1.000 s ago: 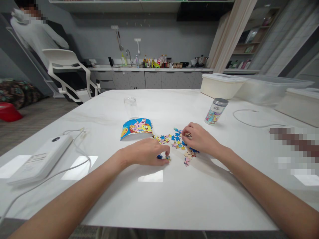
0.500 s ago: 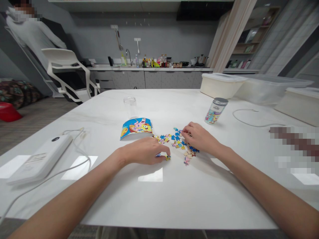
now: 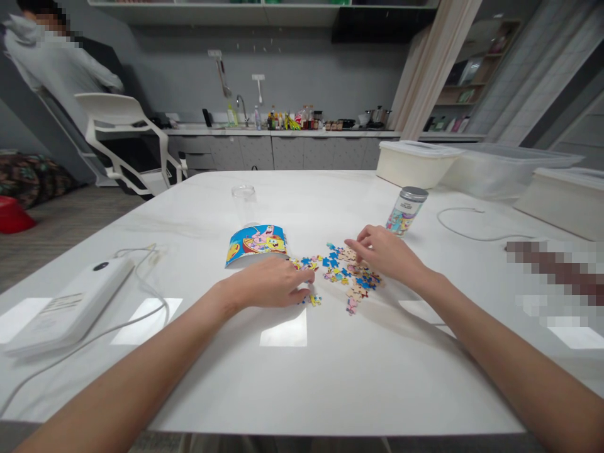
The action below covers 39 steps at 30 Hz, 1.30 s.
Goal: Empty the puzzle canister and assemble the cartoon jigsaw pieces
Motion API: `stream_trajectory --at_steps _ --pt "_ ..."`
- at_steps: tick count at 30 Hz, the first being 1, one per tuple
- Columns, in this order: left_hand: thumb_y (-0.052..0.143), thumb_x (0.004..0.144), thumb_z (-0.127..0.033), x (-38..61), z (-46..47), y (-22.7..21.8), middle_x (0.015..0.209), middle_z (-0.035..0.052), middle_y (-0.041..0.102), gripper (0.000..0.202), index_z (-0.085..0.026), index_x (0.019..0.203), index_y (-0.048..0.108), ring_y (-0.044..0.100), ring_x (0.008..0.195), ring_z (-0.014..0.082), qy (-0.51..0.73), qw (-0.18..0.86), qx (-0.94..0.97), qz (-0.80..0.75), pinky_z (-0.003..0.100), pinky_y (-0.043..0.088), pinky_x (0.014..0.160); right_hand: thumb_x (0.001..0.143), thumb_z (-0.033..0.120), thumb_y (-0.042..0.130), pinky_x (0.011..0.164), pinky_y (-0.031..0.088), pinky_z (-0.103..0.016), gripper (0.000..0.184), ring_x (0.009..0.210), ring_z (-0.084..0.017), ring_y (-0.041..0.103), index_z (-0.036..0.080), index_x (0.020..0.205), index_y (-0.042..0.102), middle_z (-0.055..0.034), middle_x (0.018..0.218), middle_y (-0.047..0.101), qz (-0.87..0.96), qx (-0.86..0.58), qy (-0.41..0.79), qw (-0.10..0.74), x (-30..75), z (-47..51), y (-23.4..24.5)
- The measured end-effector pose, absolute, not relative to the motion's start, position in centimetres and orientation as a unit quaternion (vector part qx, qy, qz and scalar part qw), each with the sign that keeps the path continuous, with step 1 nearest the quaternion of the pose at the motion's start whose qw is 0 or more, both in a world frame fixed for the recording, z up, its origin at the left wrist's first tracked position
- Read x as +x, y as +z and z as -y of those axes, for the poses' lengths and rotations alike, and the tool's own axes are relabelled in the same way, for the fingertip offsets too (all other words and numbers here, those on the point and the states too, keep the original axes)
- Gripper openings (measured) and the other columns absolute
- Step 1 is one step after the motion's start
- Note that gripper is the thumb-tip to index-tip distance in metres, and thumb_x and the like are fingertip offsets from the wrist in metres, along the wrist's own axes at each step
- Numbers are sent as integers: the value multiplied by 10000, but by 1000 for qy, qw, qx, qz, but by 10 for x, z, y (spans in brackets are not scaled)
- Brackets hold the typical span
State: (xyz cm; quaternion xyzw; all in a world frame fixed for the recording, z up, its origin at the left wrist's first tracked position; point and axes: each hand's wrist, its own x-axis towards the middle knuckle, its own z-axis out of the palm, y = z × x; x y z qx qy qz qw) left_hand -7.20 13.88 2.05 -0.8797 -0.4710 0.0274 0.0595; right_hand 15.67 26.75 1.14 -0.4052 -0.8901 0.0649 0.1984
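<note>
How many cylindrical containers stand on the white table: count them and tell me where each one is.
2: a clear jar behind the curved picture card, and a printed can with a silver lid, beyond the right hand. The storage boxes could hide more.

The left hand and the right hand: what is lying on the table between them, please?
In the head view, small puzzle pieces, several of them blue, lie between the left hand and the right hand.
</note>
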Motion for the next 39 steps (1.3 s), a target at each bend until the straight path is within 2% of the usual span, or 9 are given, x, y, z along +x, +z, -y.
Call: stream_trajectory --at_steps 4,11,15,18,21,24,30,35,39 --pt "462 938 -303 -72 -139 21 534 -11 557 208 -212 1014 633 461 462 143 37 73 -879 470 279 277 485 863 154 434 795 421 -342 188 917 -248 597 195 817 611 -38 657 676 856 -415 131 278 154 -260 18" --pt "472 945 -322 -69 -141 14 594 4 605 278 -187 1170 562 544 523 159 -2 110 -859 501 271 296 490 856 219 443 831 415 -377 214 895 -234 586 195 838 655 -71 977 657 886 -324 160 290 150 -246 18" --pt "424 981 -311 -58 -140 6 558 -52 566 327 -192 1282 469 496 467 121 -130 95 -857 489 244 302 472 825 112 363 837 412 -414 371 892 -227 562 215 943 699 -66 1065 616 940 -187 143 247 143 -232 13" --pt "387 998 -272 -51 -138 0 519 -86 505 226 -218 1170 523 413 409 85 -237 86 -859 445 217 275 439 800 59 376 821 431 -420 350 893 -229 551 187 980 648 -82 1040 611 952 -133 148 232 136 -221 6" --pt "370 995 -209 -50 -138 -3 559 -73 545 201 -225 1045 565 381 400 66 -284 106 -863 404 215 244 421 728 6 416 799 469 -388 357 901 -218 549 183 1004 558 -79 1006 591 945 -104 205 232 130 -211 -1" --pt "388 987 -182 -54 -138 -2 613 -63 596 189 -229 1022 567 383 409 61 -272 130 -877 373 225 250 417 677 -21 428 799 491 -378 376 907 -209 539 204 970 498 -59 965 556 938 -86 255 219 128 -205 -5" --pt "376 978 -140 -60 -138 3 535 -73 532 239 -221 808 524 381 417 68 -250 204 -881 347 261 228 420 664 -40 418 815 492 -380 397 920 -201 526 212 963 480 -57 989 556 940 -45 266 209 126 -200 -7" --pt "386 954 -133 -66 -140 3 631 -48 622 195 -224 898 551 400 427 77 -184 229 -891 347 273 231 438 720 -17 459 811 474 -381 361 920 -216 543 184 993 584 -86 1007 586 963 -76 167 196 129 -216 -5" --pt "423 935 -200 -77 -147 0 554 -28 585 147 -209 884 560 482 459 109 -82 209 -873 433 264 260 460 837 50 459 892 449 -383 318 974 -240 577 126 1087 640 -130 1046 614 941 -257 74 207 146 -252 -2"
